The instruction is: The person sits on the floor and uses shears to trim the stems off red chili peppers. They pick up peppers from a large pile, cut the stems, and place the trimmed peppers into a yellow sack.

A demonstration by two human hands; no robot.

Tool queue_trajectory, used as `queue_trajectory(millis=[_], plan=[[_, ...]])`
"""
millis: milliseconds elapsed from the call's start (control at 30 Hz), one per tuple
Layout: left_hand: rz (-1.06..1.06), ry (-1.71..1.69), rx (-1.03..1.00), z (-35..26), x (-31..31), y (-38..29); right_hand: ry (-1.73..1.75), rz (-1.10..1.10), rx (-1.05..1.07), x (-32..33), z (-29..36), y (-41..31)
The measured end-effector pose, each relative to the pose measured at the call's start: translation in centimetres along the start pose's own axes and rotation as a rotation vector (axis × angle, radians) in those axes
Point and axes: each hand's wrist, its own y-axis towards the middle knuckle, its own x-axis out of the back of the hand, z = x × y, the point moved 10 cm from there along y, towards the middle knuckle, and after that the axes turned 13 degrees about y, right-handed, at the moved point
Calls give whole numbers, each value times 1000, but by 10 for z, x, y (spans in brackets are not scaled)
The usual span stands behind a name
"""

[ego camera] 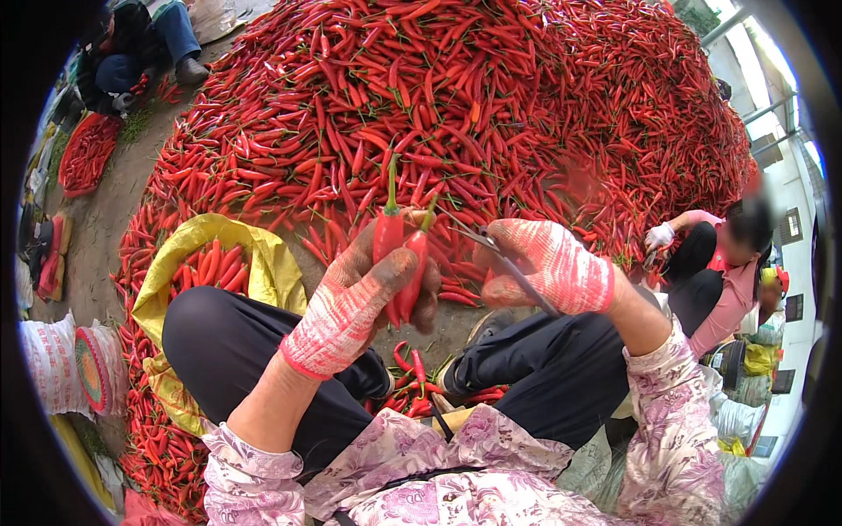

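Note:
My left hand (368,289), in a stained red-and-white knit glove, grips two red chili peppers (389,238) with their green stems pointing up. My right hand (546,266), gloved alike, is closed around a pair of scissors (503,253). The slim blades point up and left, close to the stem (429,214) of the right-hand pepper; whether they touch it I cannot tell. Part of the handles is hidden by my right fingers. Between my shoes, below my hands, lie more red chili peppers (418,378), some with green stems.
A large heap of red chili peppers (408,98) rises in front. By my left knee stands an open yellow woven sack (273,263) holding peppers. A co-worker (723,269) crouches at right; another person (125,59) sits at upper left near a filled red sack (89,154).

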Motion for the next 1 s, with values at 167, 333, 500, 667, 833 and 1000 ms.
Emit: queue_trajectory(millis=[167,333,500,667,833,1000], plan=[[-73,11,75,10,4,-1,146,-38,-27,-8,-22,5],[-74,53,73,16,-1,4,96,-24,-1,-11,-24,9],[-51,-121,86,21,-3,5,364,27,-177,-14,-39,-2],[-83,106,104,26,-2,8,61,-37,-46,0,-25,-3],[-13,212,195,43,-7,5,-142,-23,11,-9,-22,3],[-37,319,289,53,-4,5,-292,34,43,-8,-26,-1]])
